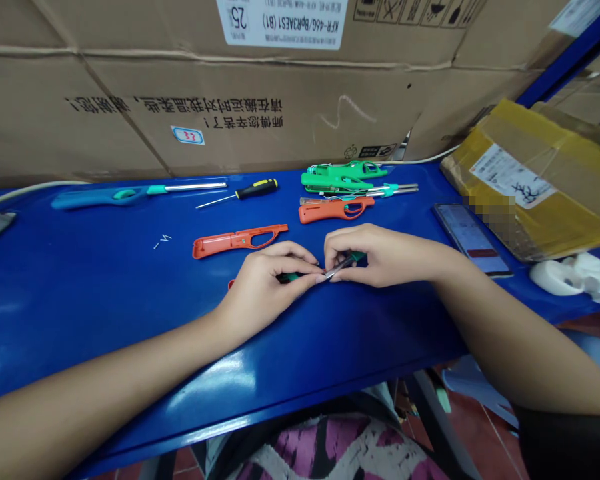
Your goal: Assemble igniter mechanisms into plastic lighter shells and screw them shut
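Note:
My left hand (265, 283) is closed, thumb and fingertips pinching the near end of a mostly hidden lighter body; a red edge (231, 285) and a green part (289, 277) of it show around the hand. My right hand (375, 257) is closed on a silvery metal piece with a green end (341, 265), whose tip meets my left fingertips. Its exact kind is hidden by the fingers. Just beyond my left hand lies an orange lighter shell half (240, 240), hollow side up. Another orange lighter body (335, 209) rests beyond my right hand.
Green lighters with metal tubes (350, 179) lie at the back. A screwdriver (257, 189), a blue lighter (130, 195) and several small screws (163, 240) are to the left. A phone (473, 240), a tissue roll (557, 278) and a taped carton (535, 180) are at the right.

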`<state>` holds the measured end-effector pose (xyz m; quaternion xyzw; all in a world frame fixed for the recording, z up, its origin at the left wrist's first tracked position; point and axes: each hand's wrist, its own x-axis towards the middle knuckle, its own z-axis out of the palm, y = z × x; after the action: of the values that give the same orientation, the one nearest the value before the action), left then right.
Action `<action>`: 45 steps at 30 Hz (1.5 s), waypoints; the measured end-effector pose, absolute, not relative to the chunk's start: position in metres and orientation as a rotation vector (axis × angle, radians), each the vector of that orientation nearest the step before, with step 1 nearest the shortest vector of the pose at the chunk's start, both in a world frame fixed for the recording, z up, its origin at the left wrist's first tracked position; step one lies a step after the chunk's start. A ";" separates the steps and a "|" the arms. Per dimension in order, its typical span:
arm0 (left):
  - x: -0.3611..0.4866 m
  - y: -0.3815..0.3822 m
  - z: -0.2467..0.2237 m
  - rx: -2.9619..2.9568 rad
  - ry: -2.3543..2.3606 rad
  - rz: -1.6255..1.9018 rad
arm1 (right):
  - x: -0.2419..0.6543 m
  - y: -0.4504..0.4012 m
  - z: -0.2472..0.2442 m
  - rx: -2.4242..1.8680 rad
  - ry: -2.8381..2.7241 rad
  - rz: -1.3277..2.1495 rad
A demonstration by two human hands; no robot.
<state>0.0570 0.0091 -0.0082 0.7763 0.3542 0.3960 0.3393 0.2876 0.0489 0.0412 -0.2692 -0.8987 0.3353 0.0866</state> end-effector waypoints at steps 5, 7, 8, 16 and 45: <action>0.056 0.009 -0.008 2.029 0.925 1.009 | 0.286 0.048 0.040 -0.758 -2.657 1.068; 0.056 0.009 -0.008 2.026 0.927 1.010 | 0.286 0.048 0.039 -0.753 -2.654 1.081; 0.056 0.009 -0.008 2.024 0.926 1.014 | 0.286 0.048 0.039 -0.754 -2.654 1.080; 0.059 0.006 -0.005 2.057 0.967 0.988 | 0.286 0.050 0.037 -0.816 -2.663 1.045; 0.060 0.006 -0.012 2.318 0.928 0.969 | 0.281 0.052 0.033 -1.126 -2.535 1.086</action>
<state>0.0605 0.0055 -0.0119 0.8425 0.3371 0.3520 0.2295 0.2811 0.0517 0.0332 -0.3769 -0.8482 0.3632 0.0811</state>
